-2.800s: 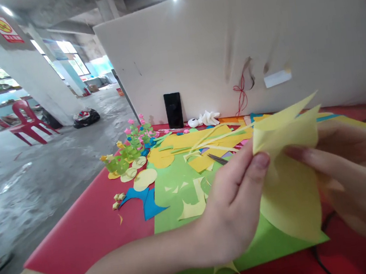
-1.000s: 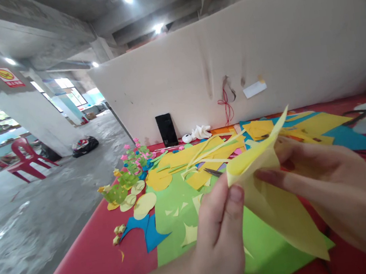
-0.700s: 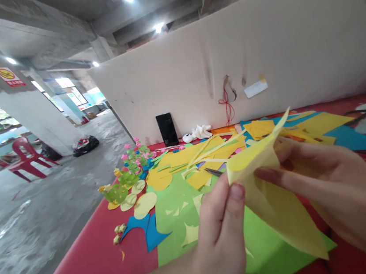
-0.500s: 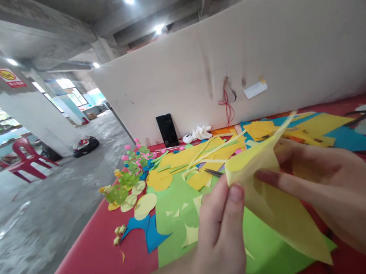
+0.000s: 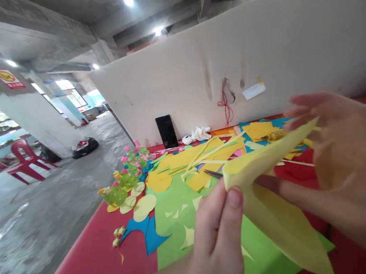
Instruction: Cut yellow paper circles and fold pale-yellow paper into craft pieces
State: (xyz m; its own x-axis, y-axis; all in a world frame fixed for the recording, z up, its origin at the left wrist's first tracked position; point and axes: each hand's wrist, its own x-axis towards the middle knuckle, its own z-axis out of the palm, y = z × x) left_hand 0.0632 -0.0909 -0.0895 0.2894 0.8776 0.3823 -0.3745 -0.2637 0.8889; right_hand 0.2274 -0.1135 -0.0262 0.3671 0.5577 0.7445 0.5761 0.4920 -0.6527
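My left hand (image 5: 219,226) pinches a pale yellow sheet of paper (image 5: 267,157) at its left corner between thumb and fingers. The sheet is curled over into a fold, and its lower part hangs down to the right. Against the underside of the fold lies the thumb of my right hand (image 5: 348,156), while its other fingers are raised and spread apart beyond the paper's right end. Behind my left hand, the dark pointed tips of a tool (image 5: 213,174) stick out; the rest is hidden. Below lies a green sheet (image 5: 172,245) with small pale scraps on it.
Yellow paper strips and pieces (image 5: 185,156) cover the back of the red table (image 5: 95,263). On the left are pale paper discs (image 5: 145,207), blue offcuts (image 5: 155,236) and small paper flowers (image 5: 137,160). A black phone (image 5: 166,131) leans on the white panel (image 5: 169,81).
My right hand has let go of the fold's upper edge and lifted its fingers up and to the right. The fold now leans further right. My left hand keeps its pinch.
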